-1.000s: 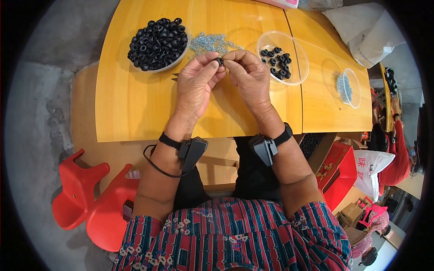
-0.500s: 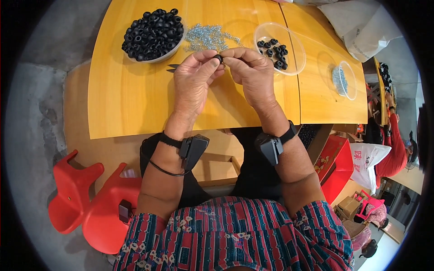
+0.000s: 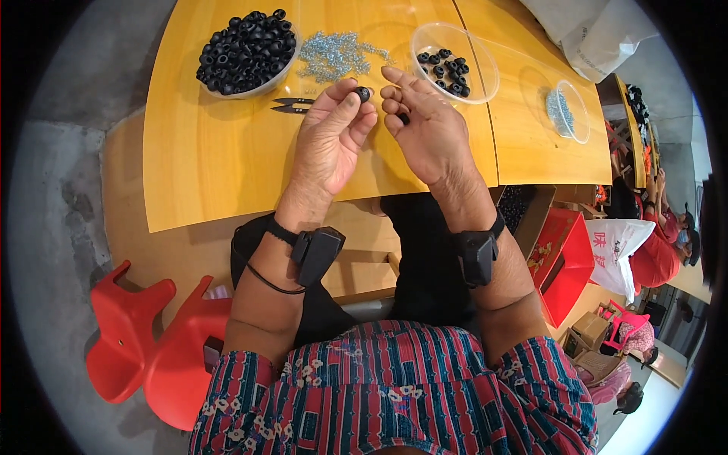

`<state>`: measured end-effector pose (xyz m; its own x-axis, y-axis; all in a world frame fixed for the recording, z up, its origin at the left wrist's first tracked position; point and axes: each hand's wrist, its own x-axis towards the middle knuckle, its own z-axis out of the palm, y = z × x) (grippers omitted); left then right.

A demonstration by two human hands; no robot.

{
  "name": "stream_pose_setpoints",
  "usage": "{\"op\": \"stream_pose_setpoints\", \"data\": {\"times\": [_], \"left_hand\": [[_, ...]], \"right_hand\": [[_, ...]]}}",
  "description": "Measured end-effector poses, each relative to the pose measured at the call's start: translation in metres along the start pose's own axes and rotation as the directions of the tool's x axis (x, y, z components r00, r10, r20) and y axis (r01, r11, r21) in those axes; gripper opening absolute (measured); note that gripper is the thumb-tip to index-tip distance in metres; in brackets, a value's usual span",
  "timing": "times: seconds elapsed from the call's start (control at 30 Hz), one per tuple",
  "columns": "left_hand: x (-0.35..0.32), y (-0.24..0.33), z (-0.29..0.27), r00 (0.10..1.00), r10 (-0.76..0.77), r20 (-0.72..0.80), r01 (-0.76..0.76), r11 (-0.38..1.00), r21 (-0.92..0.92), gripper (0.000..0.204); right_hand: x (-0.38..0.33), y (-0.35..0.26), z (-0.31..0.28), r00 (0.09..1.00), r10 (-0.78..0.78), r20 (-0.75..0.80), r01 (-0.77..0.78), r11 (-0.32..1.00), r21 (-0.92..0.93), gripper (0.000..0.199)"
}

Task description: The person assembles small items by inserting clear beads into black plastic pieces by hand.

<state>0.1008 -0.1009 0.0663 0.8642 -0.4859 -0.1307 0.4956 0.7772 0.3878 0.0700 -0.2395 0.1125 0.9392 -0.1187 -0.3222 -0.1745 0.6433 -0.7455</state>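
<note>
Between the thumb and fingertips of my left hand (image 3: 330, 133) is a black hollow bead (image 3: 362, 94), its hole partly visible. Just to the right, my right hand (image 3: 434, 130) has its index finger stretched out and the other fingers curled around another black piece (image 3: 403, 118), mostly hidden, which looks like a bead of the same kind. The hands are apart, above the yellow table (image 3: 227, 174). Left of my left hand lie small thread snips (image 3: 292, 105), blades pointing left. Beyond the fingers spreads a pile of tiny shiny bluish pieces (image 3: 334, 54).
A clear tub (image 3: 283, 79) heaped with black beads stands at the far left. Another clear tub (image 3: 493, 72) at the far right holds several beads. Farther right, a small clear cup (image 3: 582, 125) contains bluish pieces. Red chairs (image 3: 121, 341) stand lower left; people sit at the right.
My hands have separated: the right has moved right and opened its index finger, while the left keeps the bead. The snips show more fully. The view has shifted slightly.
</note>
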Motion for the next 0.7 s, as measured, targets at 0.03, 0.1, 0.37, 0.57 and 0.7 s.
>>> {"op": "stream_pose_setpoints", "data": {"times": [0.03, 0.1, 0.37, 0.57, 0.7], "left_hand": [[0.001, 0.000, -0.001, 1.000, -0.007, -0.002, 0.007, 1.000, -0.022, 0.019], [0.003, -0.003, -0.003, 1.000, -0.006, -0.005, 0.006, 1.000, -0.030, 0.020], [0.005, -0.012, -0.007, 0.999, 0.004, -0.054, -0.009, 0.995, -0.097, 0.020], [0.007, -0.023, 0.004, 0.997, -0.018, -0.074, 0.018, 1.000, -0.012, 0.021], [0.004, -0.023, 0.012, 0.990, -0.031, -0.140, 0.031, 1.000, -0.004, 0.023]], "right_hand": [[0.000, 0.000, 0.000, 1.000, -0.003, 0.000, 0.003, 1.000, -0.006, 0.031], [0.000, 0.000, -0.002, 1.000, 0.005, -0.007, -0.004, 0.998, 0.070, 0.035], [0.005, 0.009, -0.001, 0.985, -0.153, 0.082, 0.144, 0.984, 0.100, 0.042], [0.020, 0.023, 0.003, 0.893, -0.426, 0.142, 0.448, 0.867, -0.218, 0.037], [0.023, 0.025, -0.001, 0.776, -0.571, 0.269, 0.616, 0.593, -0.518, 0.034]]}}
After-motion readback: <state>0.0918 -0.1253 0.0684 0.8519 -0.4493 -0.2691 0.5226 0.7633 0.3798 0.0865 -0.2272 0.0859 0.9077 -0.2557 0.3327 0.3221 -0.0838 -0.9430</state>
